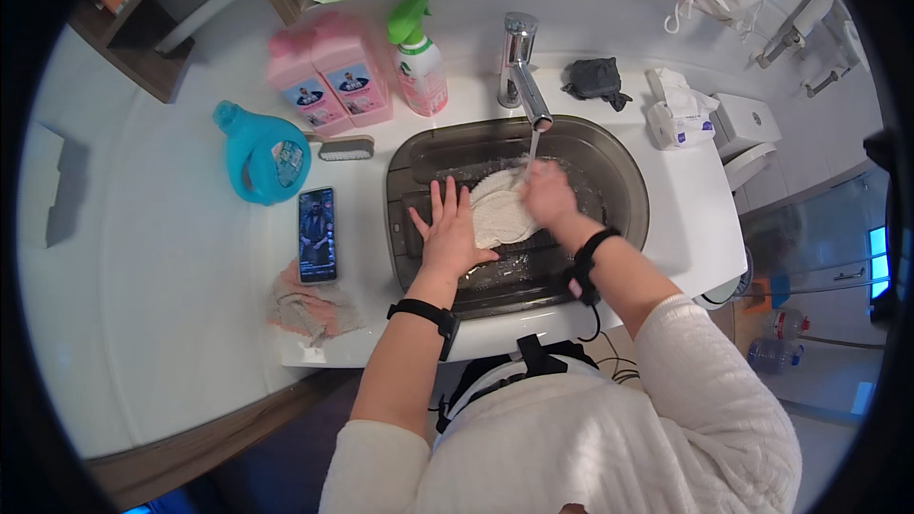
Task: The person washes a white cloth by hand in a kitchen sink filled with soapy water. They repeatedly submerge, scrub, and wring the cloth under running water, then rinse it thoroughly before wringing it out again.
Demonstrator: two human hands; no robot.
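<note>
A wet cream-coloured cloth lies in a dark translucent plastic basin with ridges on its floor. My left hand is spread flat at the cloth's left edge, its fingers apart. At the upper right of the cloth my right hand is bunched on the fabric, slightly blurred, its fingertips partly hidden. Water runs from the chrome faucet beside that hand. Some water is in the basin.
Left of the basin are a phone, a brush, a blue detergent bottle and a pink-grey cloth. Pink bottles and a spray bottle stand behind. A dark cloth bundle and a tissue pack lie at back right.
</note>
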